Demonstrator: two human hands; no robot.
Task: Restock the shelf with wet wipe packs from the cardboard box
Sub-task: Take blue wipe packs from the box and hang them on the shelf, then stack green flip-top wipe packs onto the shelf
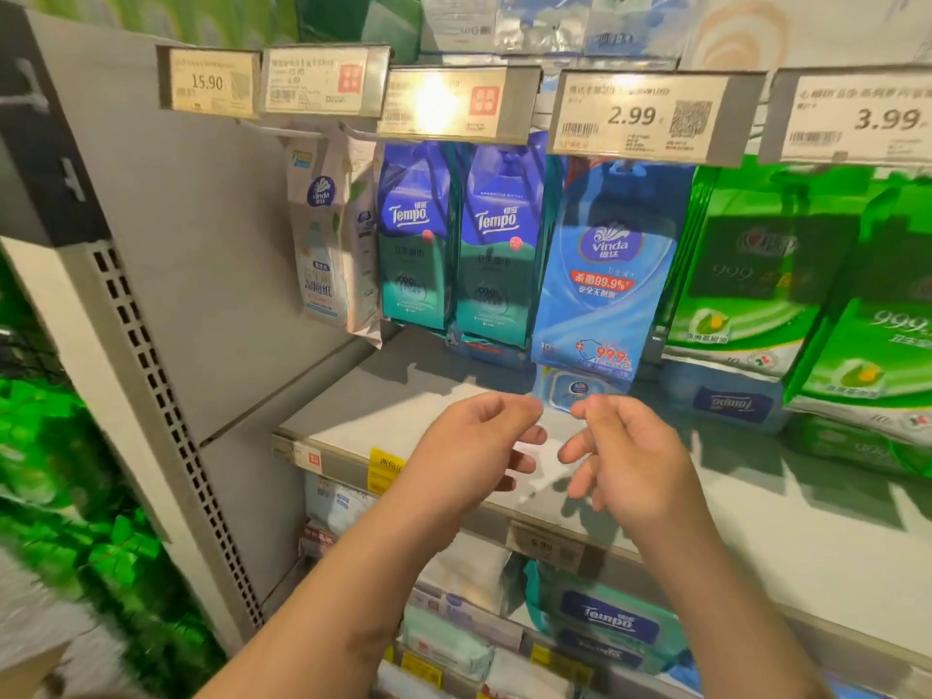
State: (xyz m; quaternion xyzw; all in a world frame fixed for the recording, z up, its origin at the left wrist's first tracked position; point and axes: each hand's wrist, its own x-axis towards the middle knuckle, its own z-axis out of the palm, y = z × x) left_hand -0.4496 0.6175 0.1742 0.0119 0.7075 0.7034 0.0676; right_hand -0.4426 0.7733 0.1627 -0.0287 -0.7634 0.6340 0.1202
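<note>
**Both hands empty in front of the wet wipe shelf**

While the two hands hover side by side over the front of the grey metal shelf (353, 421), neither holds a pack. The left hand (471, 446) has its fingers loosely curled, thumb and forefinger tips near each other, nothing between them. The right hand (630, 456) mirrors it, fingers relaxed and bent, also empty. The fingertips of the two hands lie near each other but apart.

Just beyond and above the hands hangs a blue Vinda wet wipe pack (605, 274): flat, glossy soft film, rectangular, long axis vertical, printed face toward the camera, hung from a peg under the 2.99 price tag (640, 116). To its left hang two dark blue and teal Tempo packs (454, 239), same upright orientation, then a pale paper-look Vinda pack (328, 244) turned slightly sideways. To the right hang green packs (756, 264), shiny, upright. A small blue pack with an oval lid (572, 391) lies flat on the shelf, just behind the fingertips. The cardboard box is out of view.
</note>
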